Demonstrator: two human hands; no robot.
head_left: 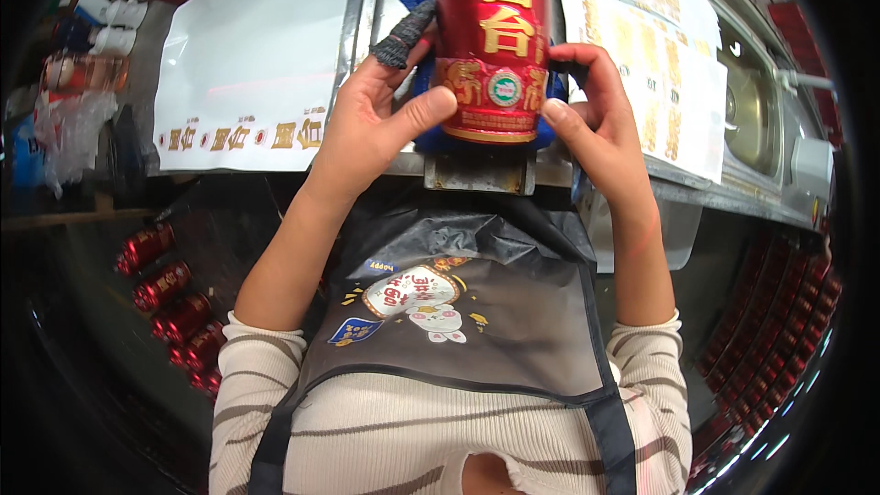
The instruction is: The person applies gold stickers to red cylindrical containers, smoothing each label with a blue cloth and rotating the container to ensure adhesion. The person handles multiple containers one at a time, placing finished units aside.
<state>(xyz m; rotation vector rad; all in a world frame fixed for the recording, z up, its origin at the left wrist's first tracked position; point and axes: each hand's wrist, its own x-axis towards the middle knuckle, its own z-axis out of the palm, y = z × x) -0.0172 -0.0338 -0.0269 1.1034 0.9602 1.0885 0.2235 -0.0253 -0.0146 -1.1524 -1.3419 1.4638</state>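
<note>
A shiny red bottle with raised gold characters and a decorated red-and-gold label band lies ahead of me, its base toward me. It rests over a blue padded support, and its far end is out of view. My left hand grips its left side, thumb against the label band, with a dark knitted finger cover on a finger. My right hand curves around the right side, thumb at the label's edge; some of its fingers are hidden behind the bottle.
A white sheet with gold character stickers along its near edge lies left. More sticker sheets lie right, beside a metal basin. Red bottles stand low at left, with rows of them low at right. A plastic bag is far left.
</note>
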